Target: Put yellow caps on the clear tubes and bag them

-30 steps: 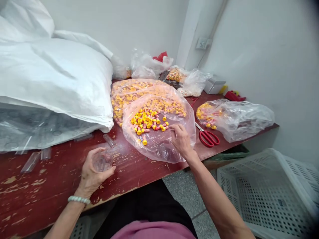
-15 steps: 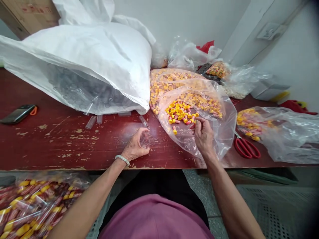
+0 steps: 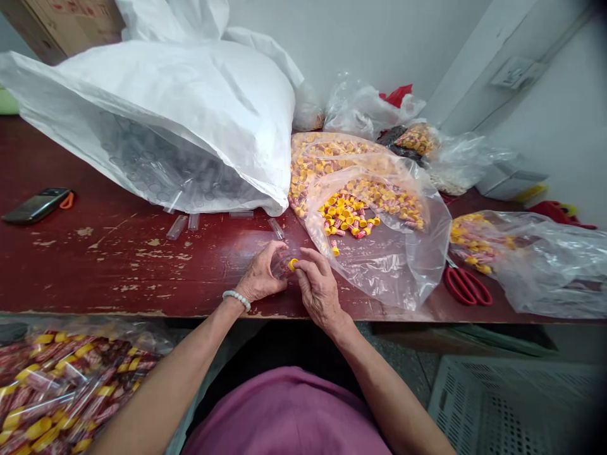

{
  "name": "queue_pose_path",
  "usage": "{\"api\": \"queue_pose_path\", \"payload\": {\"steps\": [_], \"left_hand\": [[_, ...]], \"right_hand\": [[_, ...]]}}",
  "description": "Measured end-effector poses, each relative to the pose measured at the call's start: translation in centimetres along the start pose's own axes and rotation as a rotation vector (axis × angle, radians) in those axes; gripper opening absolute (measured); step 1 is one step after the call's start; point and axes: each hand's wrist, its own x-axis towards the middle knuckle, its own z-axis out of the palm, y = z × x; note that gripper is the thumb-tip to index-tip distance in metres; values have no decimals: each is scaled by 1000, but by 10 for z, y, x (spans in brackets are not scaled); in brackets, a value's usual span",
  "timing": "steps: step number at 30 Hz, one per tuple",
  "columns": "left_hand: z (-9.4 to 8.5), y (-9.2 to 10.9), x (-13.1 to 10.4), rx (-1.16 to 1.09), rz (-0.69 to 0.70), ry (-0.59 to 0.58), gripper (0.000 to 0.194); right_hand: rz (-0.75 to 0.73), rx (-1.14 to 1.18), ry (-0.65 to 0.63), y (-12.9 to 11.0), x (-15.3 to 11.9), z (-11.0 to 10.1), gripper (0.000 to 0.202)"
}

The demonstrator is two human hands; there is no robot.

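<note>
One yellow cap [image 3: 293,265], round and bright, pinched between the fingertips of the right-hand grip [image 3: 321,292]; located over the front part of the worktop [image 3: 118,278], close against clear plastic tubing [image 3: 279,265] clasped in the left-hand grip [image 3: 258,277], inserted or merely touching impossible to tell. Red paint underneath, scuffed and chipped to pale patches, with loose clear tubes [image 3: 276,229] just beyond, a dark handheld device [image 3: 36,205] at far left and red-handled scissors [image 3: 467,285] at right; pale wall [image 3: 379,38] behind. Farther back, a bulging white sack [image 3: 227,101], open-mouthed, with clear tubes inside; beside it, a big transparent bag [image 3: 403,272] of yellow-capped, red-patterned pieces [image 3: 348,218]; near the scissors, a smaller transparent bag [image 3: 550,272] with similar contents. At lower left, bagged capped tubes [image 3: 71,385]; at lower right, a perforated plastic basket [image 3: 459,392].
</note>
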Motion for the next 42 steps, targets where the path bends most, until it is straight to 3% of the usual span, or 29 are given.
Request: {"api": "queue_pose_path", "payload": {"steps": [5, 14, 17, 19, 21, 24, 28, 31, 34, 38, 42], "left_hand": [[0, -2, 2, 31, 12, -7, 59], [-2, -1, 1, 64, 0, -1, 62], [0, 2, 0, 7, -37, 10, 61], [1, 6, 0, -60, -70, 13, 60], [1, 9, -1, -111, -98, 17, 58], [0, 13, -1, -131, -113, 23, 57], [1, 7, -2, -129, -87, 19, 57], [2, 2, -2, -110, -67, 18, 59], [2, 1, -2, -110, -54, -17, 58], [1, 5, -2, -100, -6, -32, 57], [0, 5, -2, -22, 53, -32, 58]], "right_hand": [[-86, -43, -72, 2, -3, -5, 25], [-73, -35, -156, -10, -2, -13, 23], [-73, -39, -85, -8, 8, -30, 23], [6, -110, 64, 5, 18, -43, 21], [167, -238, 136, 25, 28, -51, 19], [373, -384, 12, 60, 38, -51, 17], [404, -402, -29, 83, 38, -43, 19], [410, -341, 79, 73, 36, -49, 25], [266, -159, 140, 43, 35, -58, 26], [19, -38, -114, 3, 34, -49, 20], [-2, -73, -225, -3, 31, -31, 18]]}}
